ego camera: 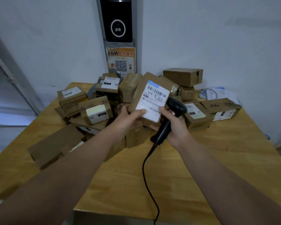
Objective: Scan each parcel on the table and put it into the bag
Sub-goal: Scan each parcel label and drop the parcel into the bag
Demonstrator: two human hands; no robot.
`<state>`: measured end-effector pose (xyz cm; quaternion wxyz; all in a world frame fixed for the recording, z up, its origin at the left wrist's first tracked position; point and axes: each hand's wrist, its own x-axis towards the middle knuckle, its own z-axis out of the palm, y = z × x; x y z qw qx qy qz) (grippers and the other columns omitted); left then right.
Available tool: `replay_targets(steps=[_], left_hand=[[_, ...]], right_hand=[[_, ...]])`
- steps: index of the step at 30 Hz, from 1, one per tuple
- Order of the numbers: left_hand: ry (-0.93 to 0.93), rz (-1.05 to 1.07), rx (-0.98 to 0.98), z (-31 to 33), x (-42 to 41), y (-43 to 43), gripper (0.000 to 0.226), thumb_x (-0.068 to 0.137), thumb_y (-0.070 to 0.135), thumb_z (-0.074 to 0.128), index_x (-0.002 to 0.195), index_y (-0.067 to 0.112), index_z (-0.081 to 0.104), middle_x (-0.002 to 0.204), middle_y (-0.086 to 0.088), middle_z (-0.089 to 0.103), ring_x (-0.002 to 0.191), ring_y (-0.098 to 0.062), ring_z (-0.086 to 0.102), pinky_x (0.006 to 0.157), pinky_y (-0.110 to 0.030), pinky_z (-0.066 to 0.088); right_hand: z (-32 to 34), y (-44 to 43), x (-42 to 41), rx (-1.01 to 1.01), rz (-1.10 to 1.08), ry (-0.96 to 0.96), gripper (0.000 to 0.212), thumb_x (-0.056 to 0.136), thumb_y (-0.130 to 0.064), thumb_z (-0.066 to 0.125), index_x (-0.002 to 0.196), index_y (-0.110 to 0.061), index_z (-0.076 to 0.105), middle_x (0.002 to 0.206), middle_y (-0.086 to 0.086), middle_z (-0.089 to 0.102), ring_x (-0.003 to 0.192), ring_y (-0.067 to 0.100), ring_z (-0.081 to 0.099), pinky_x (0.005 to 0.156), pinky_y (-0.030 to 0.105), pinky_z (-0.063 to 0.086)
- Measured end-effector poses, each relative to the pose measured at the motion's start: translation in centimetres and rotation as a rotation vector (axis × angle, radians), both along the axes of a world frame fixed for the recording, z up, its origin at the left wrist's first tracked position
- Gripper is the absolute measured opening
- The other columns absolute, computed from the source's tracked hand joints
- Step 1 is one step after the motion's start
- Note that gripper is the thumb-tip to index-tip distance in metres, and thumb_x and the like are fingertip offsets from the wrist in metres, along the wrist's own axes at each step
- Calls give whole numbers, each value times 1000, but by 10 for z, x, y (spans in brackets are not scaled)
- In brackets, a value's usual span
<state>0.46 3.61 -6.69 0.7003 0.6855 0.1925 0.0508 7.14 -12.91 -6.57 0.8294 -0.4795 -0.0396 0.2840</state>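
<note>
Wooden table (201, 159) by the white wall is carrying a heap of brown boxes, and the person is holding one parcel (152, 101) above it. Left hand (128, 117) is pinching its near corner; right hand (175, 125) is gripping the corded scanner (173, 109) beside the label. Risk: that corner pinch slipping, or the scanner, sitting off to the side, missing the barcode. The parcel's long axis is running away from the person, barcode end pointing up toward the wall.

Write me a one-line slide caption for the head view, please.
Left hand holds a labelled parcel beside the corded scanner gripped by the right hand, over a table heaped with boxes.
</note>
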Motion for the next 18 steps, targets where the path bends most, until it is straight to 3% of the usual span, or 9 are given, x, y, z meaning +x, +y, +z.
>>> replay_targets(steps=[2,6,10,13,16,18], left_hand=[[53,-53,65,-3,-5,-8,74,82,44,71,140,27,28,130,7,52,113,-13,55,92,-28,45],[53,-71,113,-1,-13,-2,34,92,36,61,121,29,46,112,14,61,98,-3,60,74,-14,46],[44,-38,163,2,-12,2,38,89,33,66,123,25,52,107,12,66,96,-6,65,74,-16,50],[41,38,167,2,-10,8,30,87,32,69,112,24,55,108,7,67,91,-7,66,69,-16,51],[18,96,142,0,-9,17,35,87,33,70,116,18,59,108,2,68,92,-11,67,73,-20,52],[10,144,118,-4,-7,21,44,85,33,72,122,14,58,109,1,68,97,-14,67,81,-26,54]], right_hand=[[1,1,-3,-25,-40,-50,23,87,-7,68,110,-12,67,104,7,75,98,24,72,85,47,58],[-1,-7,-1,-115,-52,-152,25,86,-4,69,109,-12,67,105,6,75,96,21,72,77,41,61],[1,-8,1,-179,-36,-159,27,87,-9,70,113,-14,65,105,4,74,95,20,72,73,36,61],[5,-7,3,-399,-180,-214,39,83,-22,76,118,-13,61,98,5,71,83,17,69,65,31,59],[14,-11,-7,-497,-185,-399,29,83,-28,76,95,-3,67,67,5,65,55,16,64,55,29,53],[21,-15,-20,-524,-76,-497,28,85,-29,73,73,-5,66,56,6,61,50,18,61,54,32,54]])
